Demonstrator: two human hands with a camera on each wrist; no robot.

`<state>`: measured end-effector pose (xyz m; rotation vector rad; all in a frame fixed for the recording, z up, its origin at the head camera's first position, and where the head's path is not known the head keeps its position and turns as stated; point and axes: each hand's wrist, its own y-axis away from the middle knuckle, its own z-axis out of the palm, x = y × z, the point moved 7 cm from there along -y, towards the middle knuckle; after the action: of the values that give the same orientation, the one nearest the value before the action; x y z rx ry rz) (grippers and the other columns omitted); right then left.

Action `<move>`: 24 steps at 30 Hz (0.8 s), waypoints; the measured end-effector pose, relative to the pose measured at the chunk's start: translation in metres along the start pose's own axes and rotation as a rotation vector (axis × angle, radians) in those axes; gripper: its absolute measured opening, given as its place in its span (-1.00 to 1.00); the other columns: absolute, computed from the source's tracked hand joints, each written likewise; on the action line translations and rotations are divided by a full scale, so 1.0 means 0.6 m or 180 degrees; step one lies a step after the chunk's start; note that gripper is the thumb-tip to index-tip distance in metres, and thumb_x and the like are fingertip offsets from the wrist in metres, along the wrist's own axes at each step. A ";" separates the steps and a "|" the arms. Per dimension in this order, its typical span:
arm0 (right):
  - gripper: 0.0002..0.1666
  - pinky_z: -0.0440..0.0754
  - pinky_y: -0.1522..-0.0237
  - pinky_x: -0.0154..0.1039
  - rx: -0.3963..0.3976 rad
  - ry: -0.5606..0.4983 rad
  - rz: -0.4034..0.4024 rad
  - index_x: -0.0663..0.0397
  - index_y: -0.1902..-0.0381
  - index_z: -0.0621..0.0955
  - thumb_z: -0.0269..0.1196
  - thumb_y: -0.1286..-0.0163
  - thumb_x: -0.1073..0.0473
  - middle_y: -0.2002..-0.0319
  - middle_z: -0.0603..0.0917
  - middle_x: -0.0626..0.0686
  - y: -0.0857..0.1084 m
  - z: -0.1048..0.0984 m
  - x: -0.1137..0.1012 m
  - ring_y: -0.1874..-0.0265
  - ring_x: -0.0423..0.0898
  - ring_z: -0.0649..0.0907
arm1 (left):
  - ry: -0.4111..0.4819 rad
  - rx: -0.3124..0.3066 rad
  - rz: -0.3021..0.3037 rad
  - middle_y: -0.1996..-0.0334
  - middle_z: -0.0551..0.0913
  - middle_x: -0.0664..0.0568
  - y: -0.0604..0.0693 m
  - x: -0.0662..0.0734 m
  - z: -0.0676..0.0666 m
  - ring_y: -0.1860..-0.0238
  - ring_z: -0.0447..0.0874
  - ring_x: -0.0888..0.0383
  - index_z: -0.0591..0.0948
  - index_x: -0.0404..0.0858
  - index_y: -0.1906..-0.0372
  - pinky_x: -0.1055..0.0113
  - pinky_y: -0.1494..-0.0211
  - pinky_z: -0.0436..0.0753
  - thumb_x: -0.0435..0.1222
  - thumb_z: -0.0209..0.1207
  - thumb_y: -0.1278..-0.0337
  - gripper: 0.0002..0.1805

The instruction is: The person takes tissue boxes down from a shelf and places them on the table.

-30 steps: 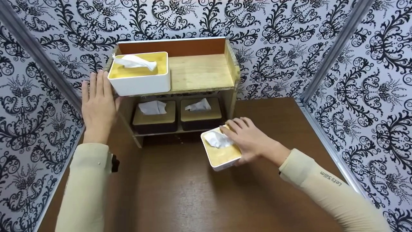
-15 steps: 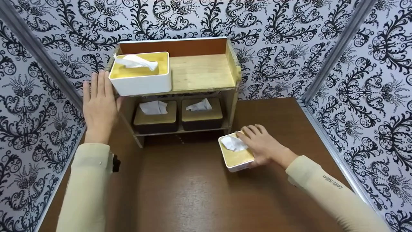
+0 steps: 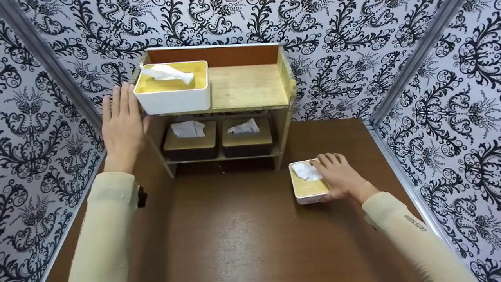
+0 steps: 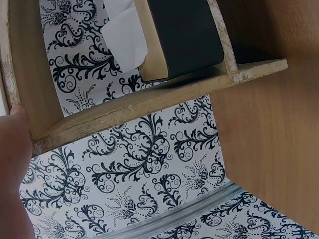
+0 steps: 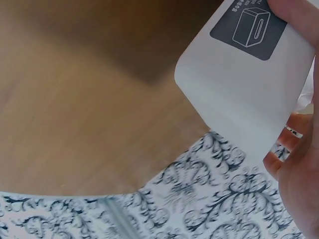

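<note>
In the head view, my right hand [image 3: 341,176] grips the right side of a small white tissue box [image 3: 309,188] with a wooden lid, right of the shelf. The right wrist view shows the box [image 5: 239,84] with a dark printed label, thumb and fingers on opposite sides. My left hand [image 3: 123,125] lies with straight fingers against the left side of the wooden shelf [image 3: 246,88], beside a larger white tissue box [image 3: 176,102] on its top. In the left wrist view part of the left hand [image 4: 15,174] touches the shelf frame.
Two dark tissue boxes with wooden lids, a left one [image 3: 190,143] and a right one [image 3: 247,140], stand on the lower shelf. The brown table [image 3: 227,231] extends in front. Patterned walls [image 3: 336,39] and metal edge strips [image 3: 411,66] enclose it.
My right hand has moved to the right with the small white box, which now looks more squarely turned. The left hand has stayed at the shelf's side.
</note>
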<state>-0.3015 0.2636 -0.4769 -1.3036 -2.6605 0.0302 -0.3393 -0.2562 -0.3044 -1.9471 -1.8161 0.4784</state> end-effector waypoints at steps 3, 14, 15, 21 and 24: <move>0.43 0.36 -0.22 0.28 0.0008 -0.0020 0.0081 0.17 -0.33 0.36 0.50 0.49 -0.47 -0.19 0.45 0.29 0.011 0.007 0.021 -0.18 0.31 0.43 | -0.0013 -0.0012 -0.0008 -0.59 -0.15 -0.10 0.000 -0.001 0.000 -0.59 -0.19 -0.12 -0.19 -0.24 -0.57 0.03 -0.64 -0.28 -0.07 0.08 -0.35 -0.07; 0.42 0.32 -0.25 0.35 -0.0152 -0.0045 0.0377 0.17 -0.35 0.32 0.54 0.48 -0.37 -0.20 0.43 0.34 0.045 0.036 0.086 -0.20 0.35 0.40 | -0.0055 -0.0160 -0.0059 -0.60 -0.23 -0.08 -0.002 -0.001 0.002 -0.60 -0.29 -0.08 -0.26 -0.23 -0.56 0.05 -0.64 -0.34 -0.03 0.02 -0.38 -0.07; 0.41 0.32 -0.25 0.35 -0.0169 -0.0055 0.0397 0.16 -0.35 0.32 0.53 0.48 -0.37 -0.19 0.43 0.34 0.047 0.038 0.091 -0.20 0.35 0.40 | -0.0051 -0.0167 -0.0059 -0.60 -0.23 -0.08 -0.002 -0.001 0.002 -0.60 -0.30 -0.08 -0.26 -0.23 -0.56 0.05 -0.64 -0.35 -0.03 0.02 -0.38 -0.07; 0.41 0.31 -0.25 0.39 -0.0240 -0.0124 0.0476 0.16 -0.36 0.27 0.54 0.47 -0.31 -0.22 0.40 0.40 0.060 0.045 0.112 -0.21 0.40 0.39 | -0.0064 -0.0203 -0.0054 -0.59 -0.25 -0.08 -0.003 0.001 0.003 -0.60 -0.29 -0.09 -0.27 -0.24 -0.56 0.03 -0.64 -0.34 -0.03 0.02 -0.38 -0.06; 0.42 0.28 -0.29 0.40 -0.0303 -0.0166 0.0537 0.17 -0.38 0.25 0.54 0.46 -0.29 -0.25 0.38 0.43 0.068 0.047 0.123 -0.23 0.42 0.37 | -0.0092 -0.0228 -0.0052 -0.59 -0.27 -0.08 -0.005 0.004 0.003 -0.60 -0.28 -0.10 -0.28 -0.24 -0.56 0.03 -0.64 -0.35 -0.01 0.00 -0.40 -0.07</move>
<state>-0.3188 0.3483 -0.4976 -1.5752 -2.6160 -0.0412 -0.3425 -0.2538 -0.3041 -1.9805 -1.8900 0.4442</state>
